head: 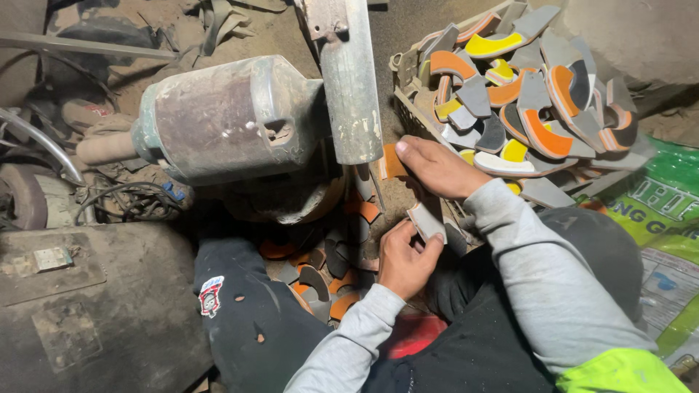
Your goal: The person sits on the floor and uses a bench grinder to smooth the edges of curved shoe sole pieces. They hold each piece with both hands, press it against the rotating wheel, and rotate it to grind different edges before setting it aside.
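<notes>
while the right hand (pixel 437 169) lies flat, fingers together, across the near corner of the crate (pixel 408 109), its fingertips pin an orange piece (pixel 392 161) against the crate edge, probably to slide it free of the pile. left hand (pixel 403 258) is curled, pinching a grey curved piece (pixel 427 220) between thumb and fingers, held up just below the right wrist, close to the body so it's easy to see. the crate is heaped with cut sole-shaped pieces (pixel 531 94), grey, orange, yellow, loosely stacked within arm's reach on the right. a second loose pile (pixel 331 269) lies on the floor between the knees, under the dusty motor housing (pixel 226 116) and the metal post (pixel 349 80), likely where pieces drop. green sack (pixel 666 200) sits far right.
</notes>
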Demonstrator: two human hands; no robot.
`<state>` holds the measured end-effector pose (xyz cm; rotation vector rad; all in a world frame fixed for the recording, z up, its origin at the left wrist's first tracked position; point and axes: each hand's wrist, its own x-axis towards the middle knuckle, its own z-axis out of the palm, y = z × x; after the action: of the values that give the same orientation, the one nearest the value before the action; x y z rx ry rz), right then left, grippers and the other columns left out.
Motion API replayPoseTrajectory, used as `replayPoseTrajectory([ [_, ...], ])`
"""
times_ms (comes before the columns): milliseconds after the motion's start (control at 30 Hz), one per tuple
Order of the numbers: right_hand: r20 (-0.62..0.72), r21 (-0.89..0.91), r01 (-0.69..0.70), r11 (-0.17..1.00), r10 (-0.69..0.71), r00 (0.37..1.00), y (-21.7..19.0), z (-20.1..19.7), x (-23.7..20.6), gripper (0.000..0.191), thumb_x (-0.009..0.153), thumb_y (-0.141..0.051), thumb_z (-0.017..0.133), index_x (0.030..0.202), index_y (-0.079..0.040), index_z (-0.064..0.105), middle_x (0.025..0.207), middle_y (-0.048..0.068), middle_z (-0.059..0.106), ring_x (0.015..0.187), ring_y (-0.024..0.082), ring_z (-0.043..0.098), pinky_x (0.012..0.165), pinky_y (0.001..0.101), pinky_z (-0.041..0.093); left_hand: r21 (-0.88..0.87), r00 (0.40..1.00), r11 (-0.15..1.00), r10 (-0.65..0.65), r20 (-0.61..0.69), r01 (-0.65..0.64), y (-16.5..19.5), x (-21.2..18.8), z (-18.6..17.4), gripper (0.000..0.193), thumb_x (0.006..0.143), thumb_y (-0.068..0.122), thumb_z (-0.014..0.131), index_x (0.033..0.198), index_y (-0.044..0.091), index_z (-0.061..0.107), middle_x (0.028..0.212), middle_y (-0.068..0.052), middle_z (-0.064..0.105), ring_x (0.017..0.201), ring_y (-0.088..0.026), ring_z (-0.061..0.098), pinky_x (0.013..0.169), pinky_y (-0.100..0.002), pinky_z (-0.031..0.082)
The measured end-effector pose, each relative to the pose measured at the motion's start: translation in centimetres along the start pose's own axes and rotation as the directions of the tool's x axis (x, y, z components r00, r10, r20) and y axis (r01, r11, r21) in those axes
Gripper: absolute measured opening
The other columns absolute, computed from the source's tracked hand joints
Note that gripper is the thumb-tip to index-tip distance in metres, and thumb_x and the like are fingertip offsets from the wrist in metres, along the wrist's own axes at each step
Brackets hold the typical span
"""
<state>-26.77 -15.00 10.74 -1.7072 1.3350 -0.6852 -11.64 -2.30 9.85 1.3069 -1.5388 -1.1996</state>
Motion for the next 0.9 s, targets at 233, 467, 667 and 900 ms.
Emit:
replayPoseTrajectory([
  [233, -0.159, -0.200, -0.011, 0.980, -0.021, 0.987, -3.9, 1.0, 0.7, 0.046, 0.107, -0.040, 0.042, 0.104, 0.001, 0.063, 0.092, 0.032, 0.068, 0.094, 0.054, 0.061, 0.080, 0.0592, 0.046, -0.462, 0.984, 0.875, -0.075, 0.160, 0.142, -1.1, 1.0, 0.0, 0.018, 0.093, 0.013, 0.071, 0.105, -0.001, 0.073, 0.095, -0.002, 0.074, 0.084, -0.007, 0.065, 0.074, -0.023, 0.054],
  [467, -0.201, -0.274, 0.010, 0.962, -0.068, 0.977, -4.4, 1.2, 1.5, 0.042, 0.106, -0.035, 0.043, 0.100, 0.003, 0.061, 0.083, 0.034, 0.064, 0.087, 0.055, 0.061, 0.077, 0.0626, 0.045, -0.527, 0.978, 0.834, -0.068, 0.198, 0.164, -2.4, 2.0, 0.2, 0.017, 0.095, 0.011, 0.070, 0.104, -0.003, 0.074, 0.096, -0.003, 0.075, 0.088, -0.008, 0.065, 0.082, -0.024, 0.054],
  [667, -0.218, -0.303, -0.038, 0.952, -0.031, 0.975, -5.0, 1.3, 2.0, 0.040, 0.105, -0.033, 0.044, 0.095, 0.002, 0.060, 0.080, 0.034, 0.064, 0.084, 0.055, 0.061, 0.076, 0.0636, 0.044, -0.490, 0.978, 0.861, -0.037, 0.204, 0.135, -2.3, 2.5, -0.5, 0.020, 0.094, 0.016, 0.069, 0.103, -0.002, 0.075, 0.094, -0.002, 0.075, 0.088, -0.007, 0.065, 0.084, -0.024, 0.052],
  [900, -0.214, -0.308, -0.067, 0.949, -0.001, 0.977, -4.9, 1.6, 1.3, 0.040, 0.105, -0.033, 0.043, 0.095, 0.002, 0.060, 0.078, 0.034, 0.064, 0.080, 0.056, 0.061, 0.076, 0.0640, 0.045, -0.460, 0.975, 0.875, -0.054, 0.217, 0.151, -1.9, 2.0, -0.9, 0.023, 0.094, 0.019, 0.070, 0.103, -0.002, 0.075, 0.093, -0.003, 0.076, 0.086, -0.008, 0.065, 0.083, -0.024, 0.052],
])
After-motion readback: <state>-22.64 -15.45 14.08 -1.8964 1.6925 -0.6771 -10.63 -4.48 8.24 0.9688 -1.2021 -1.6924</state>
